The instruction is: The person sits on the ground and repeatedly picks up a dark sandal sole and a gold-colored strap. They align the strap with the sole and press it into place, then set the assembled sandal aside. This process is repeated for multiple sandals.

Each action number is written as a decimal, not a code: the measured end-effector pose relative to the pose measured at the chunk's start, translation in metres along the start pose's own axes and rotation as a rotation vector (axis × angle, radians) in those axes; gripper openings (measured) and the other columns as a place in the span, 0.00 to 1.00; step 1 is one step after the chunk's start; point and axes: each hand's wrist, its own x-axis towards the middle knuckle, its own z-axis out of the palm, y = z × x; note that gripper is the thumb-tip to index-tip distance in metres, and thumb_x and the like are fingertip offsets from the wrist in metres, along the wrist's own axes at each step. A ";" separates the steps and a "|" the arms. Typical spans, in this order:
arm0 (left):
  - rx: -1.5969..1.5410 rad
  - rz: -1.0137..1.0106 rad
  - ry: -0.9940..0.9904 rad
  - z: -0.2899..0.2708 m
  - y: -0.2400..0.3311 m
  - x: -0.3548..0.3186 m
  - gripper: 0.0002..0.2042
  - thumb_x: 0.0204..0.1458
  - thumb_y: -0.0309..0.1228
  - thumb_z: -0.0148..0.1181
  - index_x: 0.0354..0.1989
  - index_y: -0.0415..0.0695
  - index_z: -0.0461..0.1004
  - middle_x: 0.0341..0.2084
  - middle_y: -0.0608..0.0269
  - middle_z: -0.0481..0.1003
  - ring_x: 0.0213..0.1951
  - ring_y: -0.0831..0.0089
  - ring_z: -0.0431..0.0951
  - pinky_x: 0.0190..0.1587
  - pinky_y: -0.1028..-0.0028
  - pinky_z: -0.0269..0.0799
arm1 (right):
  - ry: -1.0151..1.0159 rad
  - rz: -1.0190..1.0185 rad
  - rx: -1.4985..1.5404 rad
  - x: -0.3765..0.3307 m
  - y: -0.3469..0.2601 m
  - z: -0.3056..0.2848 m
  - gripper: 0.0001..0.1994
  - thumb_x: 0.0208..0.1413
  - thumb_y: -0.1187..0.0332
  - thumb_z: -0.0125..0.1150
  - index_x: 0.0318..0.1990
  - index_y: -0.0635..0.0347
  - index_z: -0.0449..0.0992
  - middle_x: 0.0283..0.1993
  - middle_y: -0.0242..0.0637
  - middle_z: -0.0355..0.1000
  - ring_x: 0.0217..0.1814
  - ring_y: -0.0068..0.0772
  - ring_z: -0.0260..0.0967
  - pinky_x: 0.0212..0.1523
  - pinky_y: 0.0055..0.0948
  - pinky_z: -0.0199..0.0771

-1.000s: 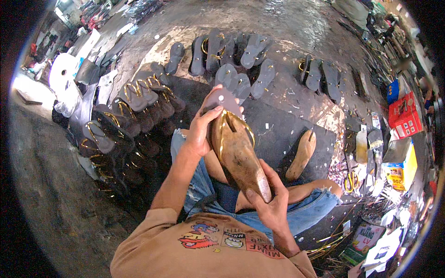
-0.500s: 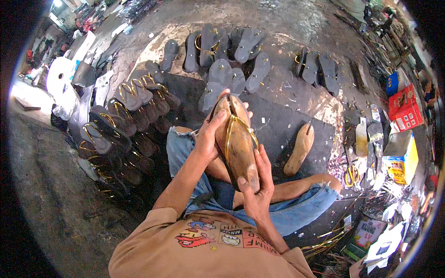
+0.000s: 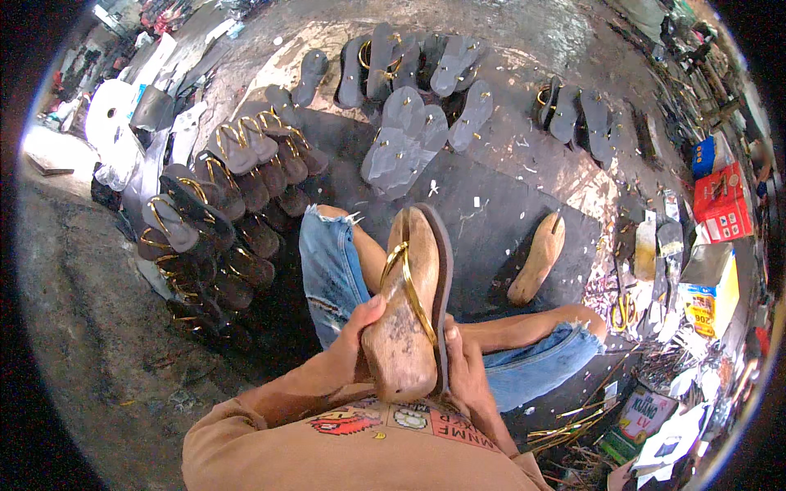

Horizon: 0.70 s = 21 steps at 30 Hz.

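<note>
A wooden shoe last (image 3: pixel 399 352) stands toe up over my lap, fitted into a dark-soled flip-flop (image 3: pixel 444 282). The flip-flop's gold strap (image 3: pixel 419 304) lies across the top of the last, its front end by the slot at the toe. My left hand (image 3: pixel 348 348) grips the last's left side, thumb on the wood; its other fingers are mostly hidden. On the other side my right hand (image 3: pixel 465 368) is closed on the sole's edge near the heel. A second wooden last (image 3: pixel 538 260) lies on the dark mat (image 3: pixel 483 213) to the right.
Rows of gold-strapped flip-flops (image 3: pixel 237 147) sit at the left. Grey soles (image 3: pixel 401 139) lie ahead, more at the far right. Scissors (image 3: pixel 622 309), a red box (image 3: pixel 723 203), a yellow-and-white box (image 3: pixel 711 299) and a tin (image 3: pixel 643 421) stand to the right among scraps.
The last and flip-flop have come closer to my body and turned, so the sole's edge shows along the right. My left hand has moved down from the toe end toward the heel.
</note>
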 end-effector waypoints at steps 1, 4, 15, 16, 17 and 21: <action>0.005 0.000 -0.024 0.002 -0.002 -0.007 0.39 0.58 0.64 0.55 0.67 0.44 0.70 0.57 0.50 0.78 0.56 0.54 0.80 0.62 0.50 0.74 | -0.020 0.036 0.069 -0.013 -0.008 0.005 0.20 0.77 0.54 0.47 0.43 0.61 0.78 0.36 0.32 0.74 0.40 0.26 0.68 0.44 0.32 0.71; -0.085 -0.034 -0.112 0.000 -0.006 -0.028 0.39 0.59 0.62 0.57 0.69 0.41 0.68 0.58 0.49 0.78 0.56 0.56 0.81 0.63 0.54 0.74 | -0.074 0.165 0.300 -0.036 -0.002 0.009 0.20 0.76 0.55 0.49 0.36 0.58 0.77 0.29 0.27 0.71 0.33 0.22 0.64 0.37 0.29 0.68; 0.148 0.111 -0.453 0.038 0.022 -0.038 0.59 0.40 0.52 0.77 0.76 0.35 0.49 0.68 0.48 0.63 0.70 0.59 0.63 0.72 0.61 0.58 | -0.137 0.460 0.546 -0.052 0.002 0.002 0.10 0.66 0.59 0.62 0.40 0.56 0.77 0.29 0.24 0.68 0.29 0.20 0.63 0.30 0.28 0.63; 0.320 0.172 -0.444 0.055 0.031 -0.042 0.61 0.38 0.51 0.79 0.77 0.35 0.47 0.69 0.48 0.62 0.72 0.60 0.61 0.73 0.61 0.56 | -0.115 0.449 0.554 -0.042 0.006 0.003 0.09 0.67 0.60 0.62 0.42 0.57 0.77 0.31 0.25 0.70 0.31 0.21 0.65 0.32 0.28 0.65; 0.459 0.239 -0.416 0.068 0.035 -0.049 0.63 0.36 0.50 0.81 0.77 0.34 0.46 0.70 0.48 0.61 0.73 0.60 0.59 0.74 0.62 0.55 | -0.096 0.442 0.562 -0.034 0.008 0.008 0.09 0.67 0.61 0.62 0.44 0.58 0.77 0.33 0.27 0.72 0.33 0.21 0.67 0.34 0.29 0.67; 0.718 0.412 -0.259 0.058 0.013 -0.010 0.57 0.39 0.49 0.82 0.71 0.32 0.52 0.63 0.47 0.65 0.68 0.59 0.64 0.71 0.62 0.59 | 0.134 0.300 0.700 -0.011 0.043 0.021 0.13 0.67 0.65 0.61 0.53 0.61 0.77 0.42 0.32 0.78 0.43 0.24 0.74 0.44 0.30 0.75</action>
